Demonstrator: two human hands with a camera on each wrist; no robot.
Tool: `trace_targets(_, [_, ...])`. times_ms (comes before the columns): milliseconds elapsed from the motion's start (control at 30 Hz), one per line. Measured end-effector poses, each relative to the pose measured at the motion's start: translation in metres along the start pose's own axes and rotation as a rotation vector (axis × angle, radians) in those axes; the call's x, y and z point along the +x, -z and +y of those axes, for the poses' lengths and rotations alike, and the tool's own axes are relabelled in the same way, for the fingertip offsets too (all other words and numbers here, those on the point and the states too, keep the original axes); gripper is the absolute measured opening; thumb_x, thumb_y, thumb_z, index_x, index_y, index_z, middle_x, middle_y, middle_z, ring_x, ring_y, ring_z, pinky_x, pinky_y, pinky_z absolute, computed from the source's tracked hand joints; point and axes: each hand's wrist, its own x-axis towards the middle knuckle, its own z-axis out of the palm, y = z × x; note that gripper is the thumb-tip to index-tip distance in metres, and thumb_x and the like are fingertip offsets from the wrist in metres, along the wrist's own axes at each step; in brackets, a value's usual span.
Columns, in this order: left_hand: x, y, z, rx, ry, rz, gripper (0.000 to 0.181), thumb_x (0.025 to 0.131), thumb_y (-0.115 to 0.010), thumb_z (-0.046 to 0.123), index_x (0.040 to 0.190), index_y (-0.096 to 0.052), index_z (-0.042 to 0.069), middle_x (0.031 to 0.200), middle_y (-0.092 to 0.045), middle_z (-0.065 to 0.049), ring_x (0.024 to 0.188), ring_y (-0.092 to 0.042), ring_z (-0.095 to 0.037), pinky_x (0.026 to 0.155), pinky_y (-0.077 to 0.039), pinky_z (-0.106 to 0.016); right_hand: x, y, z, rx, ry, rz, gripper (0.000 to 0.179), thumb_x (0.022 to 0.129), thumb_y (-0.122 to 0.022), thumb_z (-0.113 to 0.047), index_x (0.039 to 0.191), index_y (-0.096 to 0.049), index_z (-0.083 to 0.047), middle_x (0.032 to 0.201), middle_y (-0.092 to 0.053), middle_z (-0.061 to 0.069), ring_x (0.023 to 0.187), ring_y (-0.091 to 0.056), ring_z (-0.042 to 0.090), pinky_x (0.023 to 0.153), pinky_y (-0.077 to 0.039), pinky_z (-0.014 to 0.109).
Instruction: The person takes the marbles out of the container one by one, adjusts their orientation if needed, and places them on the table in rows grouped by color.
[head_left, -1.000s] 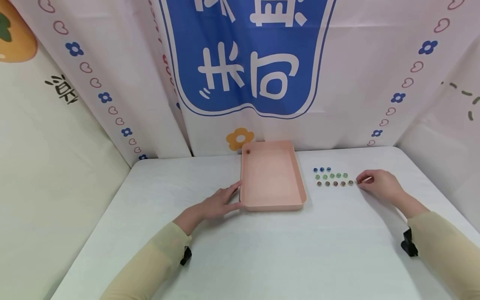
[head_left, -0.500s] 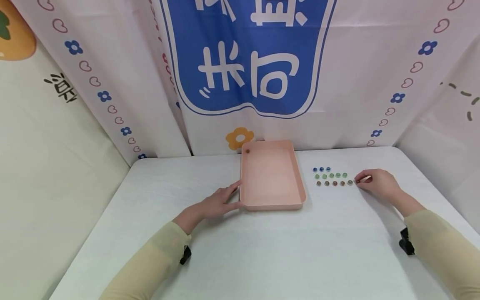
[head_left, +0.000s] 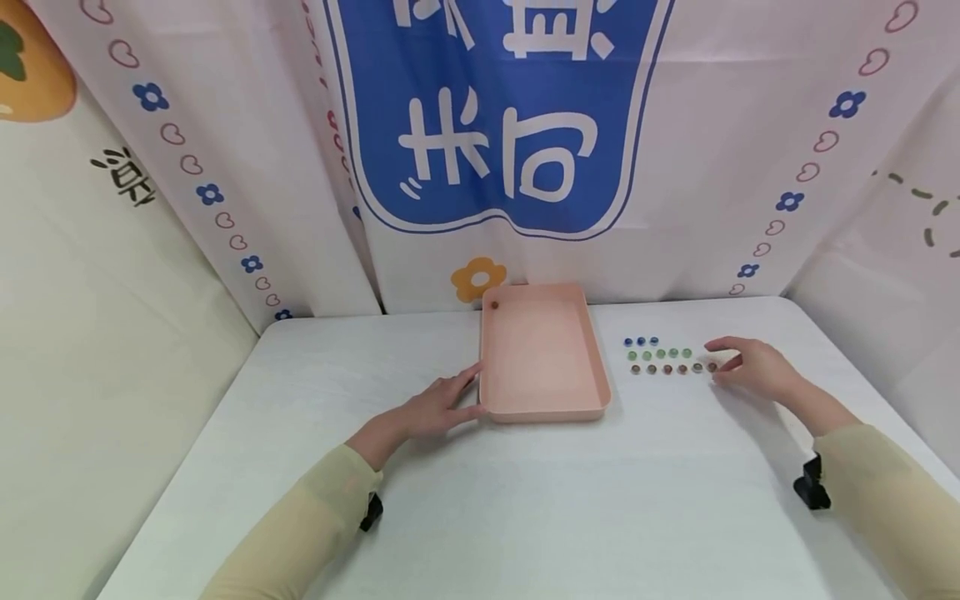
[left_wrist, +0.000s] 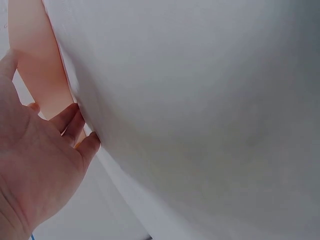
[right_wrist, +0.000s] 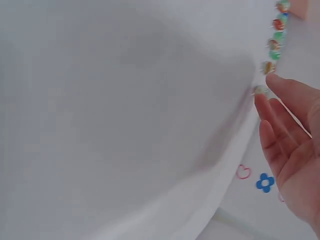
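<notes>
Small glass marbles lie in three rows on the white table: blue marbles (head_left: 641, 341) at the back, green marbles (head_left: 660, 354) in the middle, brownish marbles (head_left: 667, 369) in front. At the right end of the front row, my right hand (head_left: 757, 369) has its thumb and fingers parted beside the last marble (head_left: 712, 367). That end marble (right_wrist: 259, 90) sits close to the fingertips in the right wrist view. My left hand (head_left: 435, 406) rests with spread fingers against the left wall of a pink tray (head_left: 543, 415). One brown marble (head_left: 495, 305) lies in the tray's far left corner.
The white-covered table (head_left: 480, 517) ends at a hanging cloth (head_left: 420, 275) printed with a blue sign, right behind the tray. Pale cloth walls (head_left: 112, 333) stand on both sides.
The right hand's fingers, pinched together at the row's right end before, have parted. A marble now shows there, let go at the end of the front row. The left hand stays put.
</notes>
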Motion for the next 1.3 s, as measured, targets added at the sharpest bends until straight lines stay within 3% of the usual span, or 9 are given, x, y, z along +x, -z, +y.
trace_targets(167, [-0.002, 0.0, 0.002, -0.001, 0.004, -0.005, 0.082, 0.095, -0.053, 0.056, 0.158, -0.008, 0.029, 0.161, -0.015, -0.003, 0.145, -0.014, -0.03, 0.114, -0.014, -0.051, 0.003, 0.003, -0.029, 0.019, 0.054, 0.09, 0.05, 0.088, -0.072, -0.01, 0.133, -0.053, 0.002, 0.11, -0.063, 0.026, 0.094, -0.059, 0.037, 0.072, -0.046, 0.04])
trace_targets(333, [-0.003, 0.001, 0.003, -0.005, 0.002, -0.004, 0.081, 0.096, -0.053, 0.054, 0.158, -0.009, 0.028, 0.161, -0.015, -0.003, 0.145, -0.014, -0.03, 0.114, -0.014, -0.051, 0.014, 0.002, -0.065, 0.076, 0.09, 0.109, 0.048, 0.09, -0.07, -0.011, 0.134, -0.053, -0.002, 0.112, -0.062, 0.025, 0.098, -0.059, 0.038, 0.066, -0.051, 0.037])
trace_targets(700, [-0.001, 0.0, 0.001, -0.002, -0.004, -0.004, 0.081, 0.096, -0.053, 0.054, 0.158, -0.009, 0.026, 0.161, -0.016, -0.003, 0.145, -0.015, -0.027, 0.114, -0.014, -0.049, 0.051, -0.02, -0.129, 0.087, 0.238, 0.05, 0.043, 0.089, -0.072, -0.009, 0.129, -0.058, -0.002, 0.123, -0.061, 0.017, 0.105, -0.059, 0.035, 0.08, -0.051, 0.046])
trace_targets(1300, [0.001, 0.0, 0.002, 0.003, 0.0, 0.009, 0.083, 0.094, -0.052, 0.06, 0.158, -0.01, 0.028, 0.16, -0.018, -0.002, 0.145, -0.017, -0.027, 0.114, -0.016, -0.049, 0.122, -0.048, -0.204, 0.051, 0.358, -0.048, 0.041, 0.087, -0.074, -0.012, 0.126, -0.063, -0.006, 0.121, -0.064, 0.009, 0.1, -0.061, 0.024, 0.082, -0.051, 0.037])
